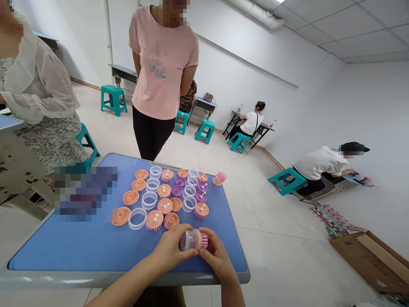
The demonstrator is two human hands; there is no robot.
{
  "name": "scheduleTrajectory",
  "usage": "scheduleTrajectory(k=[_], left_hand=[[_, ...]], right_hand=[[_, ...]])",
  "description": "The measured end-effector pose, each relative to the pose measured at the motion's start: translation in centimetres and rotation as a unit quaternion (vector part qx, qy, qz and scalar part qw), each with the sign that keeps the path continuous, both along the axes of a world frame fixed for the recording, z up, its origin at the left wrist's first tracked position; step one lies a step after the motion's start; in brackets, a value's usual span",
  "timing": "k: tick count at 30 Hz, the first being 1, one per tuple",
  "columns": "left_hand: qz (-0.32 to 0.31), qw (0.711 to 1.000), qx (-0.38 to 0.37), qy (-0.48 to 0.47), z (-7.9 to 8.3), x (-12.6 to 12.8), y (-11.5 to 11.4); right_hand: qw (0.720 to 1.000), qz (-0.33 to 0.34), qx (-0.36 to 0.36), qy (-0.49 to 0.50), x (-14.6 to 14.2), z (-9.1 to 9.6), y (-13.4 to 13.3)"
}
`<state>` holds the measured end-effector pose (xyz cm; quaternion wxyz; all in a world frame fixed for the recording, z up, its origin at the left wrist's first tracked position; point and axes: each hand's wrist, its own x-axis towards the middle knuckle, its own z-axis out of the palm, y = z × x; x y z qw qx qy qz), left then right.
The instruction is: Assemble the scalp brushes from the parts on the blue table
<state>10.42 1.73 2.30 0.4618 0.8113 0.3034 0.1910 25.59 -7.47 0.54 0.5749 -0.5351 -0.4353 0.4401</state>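
Bright, even indoor light; a ceiling light [280, 1] glows at one o'clock. White glare streaks the desk's gray rim [51, 279] at eight. Wide-angle distortion stretches the cardboard box [373, 258] at four. Pixelation masks a patch of the blue desktop [79, 245] near nine; the bristle brush [200, 239] at six looks fairly crisp.

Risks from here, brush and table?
1. The held brush, gripped by left hand and right hand, might slip if either loosens.
2. The orange disc just beyond the left hand could get nudged.
3. The other brush, by the table's far right corner, may fall if bumped.
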Motion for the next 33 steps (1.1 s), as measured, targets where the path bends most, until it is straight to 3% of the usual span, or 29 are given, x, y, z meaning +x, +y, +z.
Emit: scheduleTrajectory(k=[4, 9, 16, 22, 28, 33], left_hand=[[-0.032, 0.999, 0.004, -0.020, 0.07, -0.02, 0.03], [-0.009, 0.999, 0.015, -0.030, -0.46, 0.06, 0.07], [-0.041, 0.996, 0.049, -0.056, -0.75, 0.07, 0.02], [-0.002, 1.000, 0.016, -0.013, -0.65, 0.10, 0.06], [-0.031, 0.998, 0.044, -0.036, -0.69, 0.04, 0.06], [0.018, 1.000, 0.016, -0.006, -0.57, 0.03, 0.07]], right_hand=[[1.000, 0.005, -0.019, -0.009, 0.10, -0.14, 0.14], [1.000, 0.000, 0.014, 0.013, -0.13, 0.17, 0.05], [1.000, 0.010, -0.026, -0.002, 0.08, -0.16, 0.22], [1.000, -0.005, 0.005, 0.021, -0.14, 0.26, 0.04], [1.000, 0.005, -0.030, 0.007, 0.16, -0.32, 0.16], [0.999, 0.002, -0.004, 0.037, -0.10, -0.11, 0.16]])
